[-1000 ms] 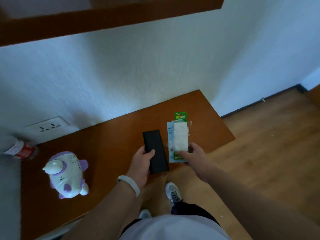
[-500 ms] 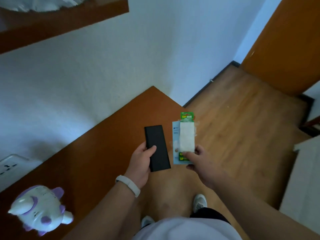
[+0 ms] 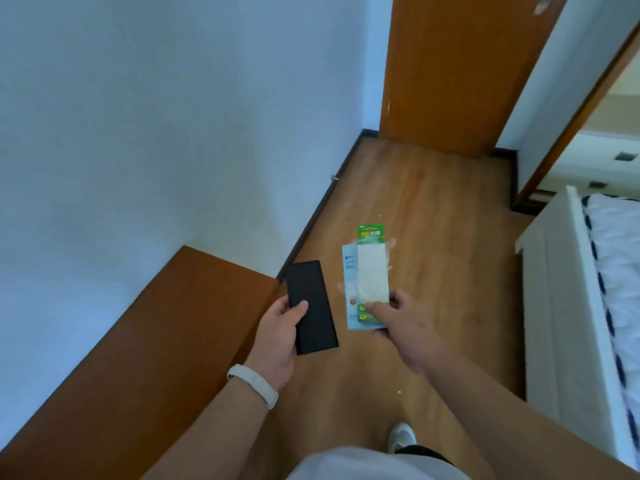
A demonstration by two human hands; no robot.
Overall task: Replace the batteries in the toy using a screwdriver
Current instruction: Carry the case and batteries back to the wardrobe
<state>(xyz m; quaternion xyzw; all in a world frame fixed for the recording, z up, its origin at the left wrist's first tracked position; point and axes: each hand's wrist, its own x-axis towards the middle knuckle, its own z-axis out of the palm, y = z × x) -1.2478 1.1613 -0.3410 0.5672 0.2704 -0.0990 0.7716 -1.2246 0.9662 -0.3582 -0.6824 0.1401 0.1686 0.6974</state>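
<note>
Desk (image 3: 156,341) at left; toy not in view. Left grip (image 3: 280,341) wraps black case (image 3: 310,303), thumb on top. Right grip (image 3: 405,327) pinches lower end of battery pack (image 3: 370,268) with loose papers. Advice: carry level, pinch firmly, so papers do not slip.

The green battery pack (image 3: 369,239), with a pale blue card (image 3: 349,271), is pinched at its lower end by the right hand (image 3: 403,327); the left hand (image 3: 278,341) holds a flat black case (image 3: 311,306).
</note>
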